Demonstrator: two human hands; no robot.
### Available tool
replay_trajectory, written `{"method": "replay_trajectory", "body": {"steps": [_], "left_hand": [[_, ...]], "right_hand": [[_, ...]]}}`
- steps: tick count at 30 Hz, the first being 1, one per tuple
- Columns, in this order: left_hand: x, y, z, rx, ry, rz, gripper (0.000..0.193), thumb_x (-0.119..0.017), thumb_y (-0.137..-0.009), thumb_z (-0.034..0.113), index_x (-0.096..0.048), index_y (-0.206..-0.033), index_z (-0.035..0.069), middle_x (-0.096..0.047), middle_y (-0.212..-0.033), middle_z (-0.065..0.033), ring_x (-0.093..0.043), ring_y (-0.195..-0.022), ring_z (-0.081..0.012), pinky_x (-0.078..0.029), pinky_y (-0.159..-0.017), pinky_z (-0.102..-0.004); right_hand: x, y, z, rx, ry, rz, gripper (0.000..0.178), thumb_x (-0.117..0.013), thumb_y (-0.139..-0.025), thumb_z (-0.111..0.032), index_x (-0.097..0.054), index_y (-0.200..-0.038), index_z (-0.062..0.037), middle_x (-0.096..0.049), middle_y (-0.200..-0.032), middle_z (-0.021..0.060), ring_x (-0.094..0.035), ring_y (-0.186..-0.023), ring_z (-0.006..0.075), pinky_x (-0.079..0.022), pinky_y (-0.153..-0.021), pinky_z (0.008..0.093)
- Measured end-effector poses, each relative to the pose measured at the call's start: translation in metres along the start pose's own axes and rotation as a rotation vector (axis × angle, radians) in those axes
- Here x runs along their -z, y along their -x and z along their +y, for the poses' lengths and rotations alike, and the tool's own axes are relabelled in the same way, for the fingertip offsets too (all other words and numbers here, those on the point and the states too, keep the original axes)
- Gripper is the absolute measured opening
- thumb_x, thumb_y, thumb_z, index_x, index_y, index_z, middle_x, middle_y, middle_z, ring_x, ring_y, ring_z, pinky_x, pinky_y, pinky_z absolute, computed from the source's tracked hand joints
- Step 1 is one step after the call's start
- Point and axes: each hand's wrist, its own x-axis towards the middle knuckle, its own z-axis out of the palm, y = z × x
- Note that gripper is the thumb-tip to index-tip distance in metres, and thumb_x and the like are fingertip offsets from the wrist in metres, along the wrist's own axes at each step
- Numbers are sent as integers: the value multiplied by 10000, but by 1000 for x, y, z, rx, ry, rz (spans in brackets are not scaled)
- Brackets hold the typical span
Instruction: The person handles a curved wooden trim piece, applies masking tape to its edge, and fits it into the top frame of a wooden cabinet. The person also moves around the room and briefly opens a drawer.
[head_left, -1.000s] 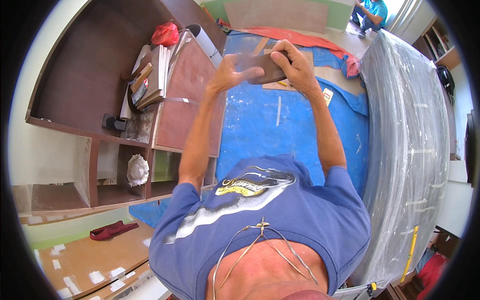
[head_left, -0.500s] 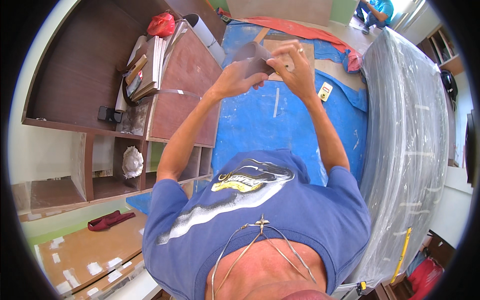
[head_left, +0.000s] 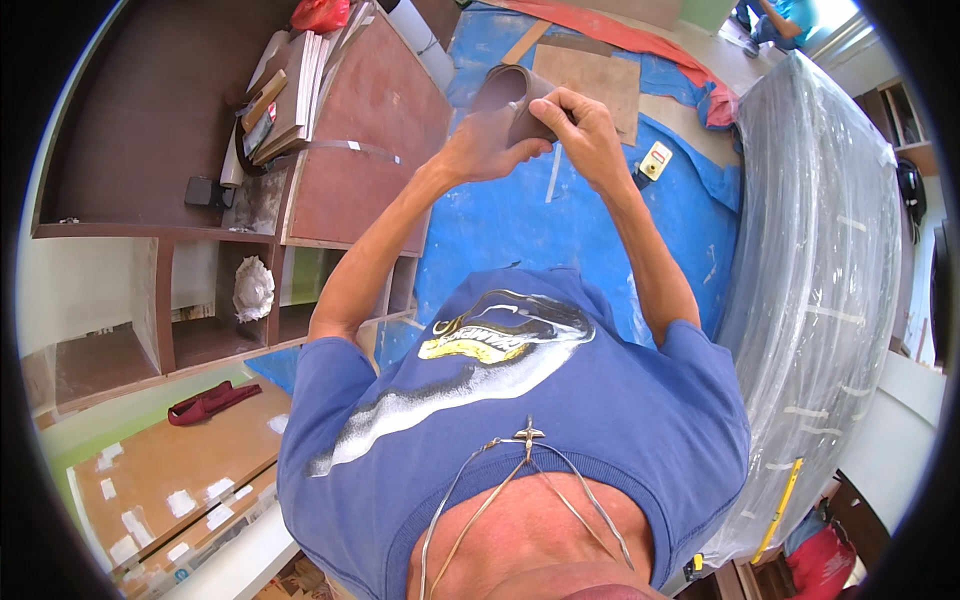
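Observation:
Up ahead of my chest, both hands are on a roll of thin brown strip (head_left: 535, 95), with its open round end showing. My left hand (head_left: 482, 150) wraps the roll from the left and below, thumb pointing right; part of this hand is blurred. At the roll's right side my right hand (head_left: 582, 132) pinches the strip's edge between thumb and bent fingers. Both arms reach forward over a blue sheet (head_left: 580, 235) on the floor.
At left stands a brown shelf unit (head_left: 160, 240) with boards (head_left: 308, 90) and a red bag (head_left: 320, 14). A plastic-wrapped tall piece (head_left: 815, 260) borders the right. A pale yellow device (head_left: 655, 160) lies on the sheet. Another person (head_left: 785, 25) sits at the far right.
My right hand has come down and its fingers have closed in on the roll's edge. The roll is turned so its open end shows more. The whole view has shifted slightly.

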Motion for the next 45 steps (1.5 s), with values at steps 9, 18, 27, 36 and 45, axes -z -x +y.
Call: {"method": "replay_trajectory", "body": {"steps": [9, 18, 27, 36, 45], "left_hand": [[5, 2, -19, 150, 150, 141, 323, -720, -912, 218, -626, -1095, -30, -719, -800, -86, -694, -733, -153, -540, -676, -319], [7, 30, -32, 159, 253, 89, 293, -725, -915, 320, -665, -992, 43, -721, -780, -48, -691, -680, -154, -527, -653, -331], [0, 40, -87, 149, 126, 343, 332, -742, -895, 356, -687, -977, 39, -718, -740, -124, -722, -694, -259, -542, -640, -401], [11, -1, -162, 179, 232, 329, 349, -731, -896, 358, -701, -977, 20, -713, -794, -207, -708, -741, -381, -538, -672, -446], [30, -39, -205, 494, 509, 779, 439, -486, -1071, 347, -684, -988, -36, -710, -778, -212, -700, -704, -383, -519, -634, -429]], "right_hand": [[0, -10, 23, -1, 0, -47, 272, -635, -1006, -250, -718, -994, 8, -679, -842, 39, -586, -774, 92, -471, -686, 267], [-15, -15, 49, -330, -495, -341, 287, -639, -1017, -323, -667, -896, -65, -539, -724, -41, -468, -685, 57, -371, -612, 235], [-64, -34, 80, -328, -252, -157, 324, -621, -1027, -344, -651, -1105, -31, -657, -967, 42, -613, -857, 120, -484, -773, 297], [-118, -88, 96, -436, -648, 0, 263, -560, -1055, -284, -651, -1057, -37, -653, -982, 33, -591, -855, 124, -473, -770, 313], [-168, -167, 129, -260, -197, -19, 181, -611, -1039, -211, -639, -1074, -36, -589, -889, -28, -495, -819, 59, -421, -703, 233]]}}
